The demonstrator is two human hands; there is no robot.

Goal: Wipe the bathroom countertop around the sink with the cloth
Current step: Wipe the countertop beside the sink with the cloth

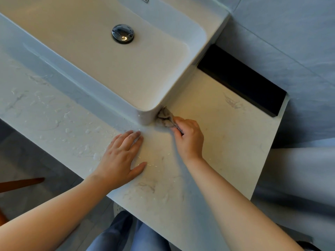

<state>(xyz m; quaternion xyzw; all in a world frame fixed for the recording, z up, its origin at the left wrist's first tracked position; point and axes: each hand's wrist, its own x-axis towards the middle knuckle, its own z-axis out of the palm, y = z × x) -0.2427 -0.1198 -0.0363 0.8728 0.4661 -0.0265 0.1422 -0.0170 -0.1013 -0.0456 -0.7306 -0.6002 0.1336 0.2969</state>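
Cloth bunched at near right corner of sink, pressed against basin wall where it meets bench. Right hand just behind cloth, fingers curled, pinching its trailing end (grey wad sticks out past knuckles). Right forearm angled in from lower right. Left hand flat on bench, fingers straight and together, thumb apart, beside water droplets.
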